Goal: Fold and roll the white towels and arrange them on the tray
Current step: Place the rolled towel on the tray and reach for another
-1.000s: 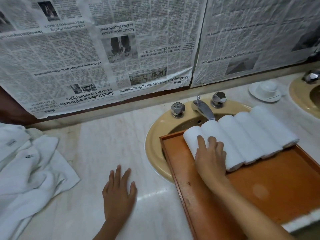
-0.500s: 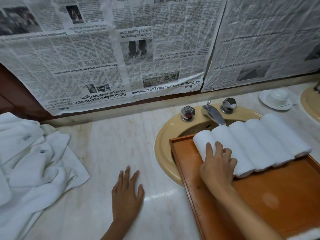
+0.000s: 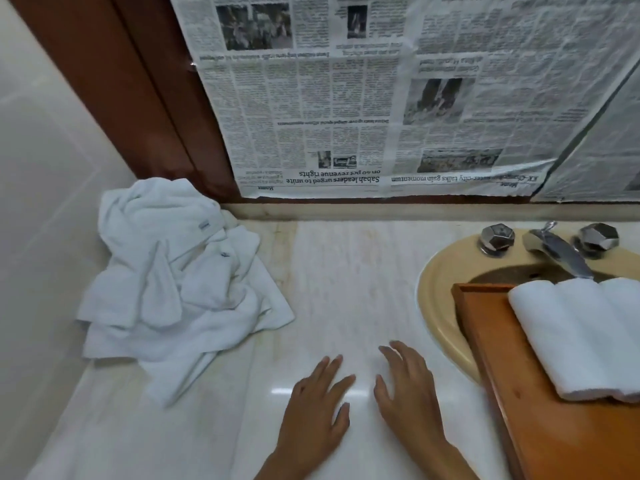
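A heap of loose white towels [image 3: 180,289] lies on the marble counter at the left, against the wall. Rolled white towels [image 3: 581,334] lie side by side on the orange wooden tray [image 3: 491,358] at the right, which sits over the yellow sink; the row runs out of frame. My left hand [image 3: 318,410] and my right hand [image 3: 412,396] hover side by side over the bare counter between heap and tray, fingers spread and relaxed, holding nothing.
The yellow sink basin [image 3: 436,299] with a chrome tap [image 3: 554,251] and two knobs sits under the tray. Newspaper sheets [image 3: 346,98] cover the back wall. The marble counter [image 3: 346,289] stretches between the towel heap and the sink.
My right hand has left the rolled towels on the tray and come to the counter beside my left hand. The view has swung left toward the towel heap.
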`<move>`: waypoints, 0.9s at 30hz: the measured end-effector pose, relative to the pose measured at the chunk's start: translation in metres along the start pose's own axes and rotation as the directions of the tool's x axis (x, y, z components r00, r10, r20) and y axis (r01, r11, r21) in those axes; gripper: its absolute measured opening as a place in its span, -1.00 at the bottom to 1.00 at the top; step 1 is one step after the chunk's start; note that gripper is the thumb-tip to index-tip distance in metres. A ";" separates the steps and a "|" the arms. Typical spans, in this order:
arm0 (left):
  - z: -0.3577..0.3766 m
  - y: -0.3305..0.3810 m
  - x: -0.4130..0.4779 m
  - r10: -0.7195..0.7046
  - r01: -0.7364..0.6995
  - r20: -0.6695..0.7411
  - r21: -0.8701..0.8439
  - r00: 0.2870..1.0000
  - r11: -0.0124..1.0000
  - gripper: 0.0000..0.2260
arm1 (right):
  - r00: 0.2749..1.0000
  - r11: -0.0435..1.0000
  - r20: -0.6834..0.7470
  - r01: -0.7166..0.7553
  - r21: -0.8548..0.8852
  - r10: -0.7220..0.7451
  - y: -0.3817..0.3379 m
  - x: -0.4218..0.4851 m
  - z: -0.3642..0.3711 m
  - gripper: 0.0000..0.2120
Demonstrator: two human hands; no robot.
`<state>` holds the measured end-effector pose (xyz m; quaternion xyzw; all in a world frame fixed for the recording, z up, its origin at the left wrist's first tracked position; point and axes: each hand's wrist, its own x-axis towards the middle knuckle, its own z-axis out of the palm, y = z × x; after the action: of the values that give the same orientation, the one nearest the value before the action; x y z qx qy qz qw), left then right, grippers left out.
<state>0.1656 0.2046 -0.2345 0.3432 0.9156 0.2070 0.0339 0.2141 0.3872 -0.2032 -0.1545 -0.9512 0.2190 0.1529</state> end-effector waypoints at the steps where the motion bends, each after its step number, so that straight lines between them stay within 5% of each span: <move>1: -0.004 -0.010 -0.010 0.000 0.000 -0.019 -0.011 1.000 1.000 -0.59 | 0.996 0.999 0.087 -0.017 -0.035 0.020 -0.004 -0.001 0.014 -0.53; 4: -0.018 -0.043 -0.039 -0.020 0.017 -0.093 -0.040 0.995 0.999 -0.59 | 0.969 0.983 0.244 0.070 -0.170 -0.027 -0.016 0.003 0.042 -0.48; 9: -0.065 -0.086 -0.059 -0.152 0.131 -0.312 -0.086 0.938 0.988 -0.66 | 0.951 0.955 0.305 0.140 -0.260 -0.057 -0.028 0.027 0.060 -0.41; 14: -0.151 -0.131 -0.031 -0.485 0.508 -0.601 -0.149 0.635 0.849 -0.56 | 0.941 0.949 0.336 0.149 -0.278 -0.049 -0.034 0.054 0.065 -0.41; 16: -0.180 -0.153 -0.016 -0.626 0.648 -0.568 -0.202 0.533 0.735 -0.47 | 0.946 0.951 0.323 0.119 -0.286 -0.022 -0.036 0.058 0.066 -0.41; 20: -0.208 -0.194 0.002 -0.789 0.808 -0.394 -0.167 0.471 0.565 -0.36 | 0.948 0.955 0.319 0.115 -0.273 -0.023 -0.040 0.059 0.064 -0.42; 24: -0.209 -0.214 -0.002 -0.747 0.761 -0.434 -0.186 0.503 0.621 -0.55 | 0.944 0.967 0.329 0.083 -0.242 0.001 -0.042 0.059 0.061 -0.43; 27: -0.219 -0.210 -0.007 -0.720 0.721 -0.541 -0.270 0.434 0.638 -0.75 | 0.944 0.973 0.329 0.089 -0.213 -0.015 -0.043 0.060 0.059 -0.43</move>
<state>-0.0027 -0.0201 -0.1198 -0.1650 0.9323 0.2694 -0.1758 0.1287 0.3497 -0.2204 -0.1073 -0.9857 0.1284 -0.0189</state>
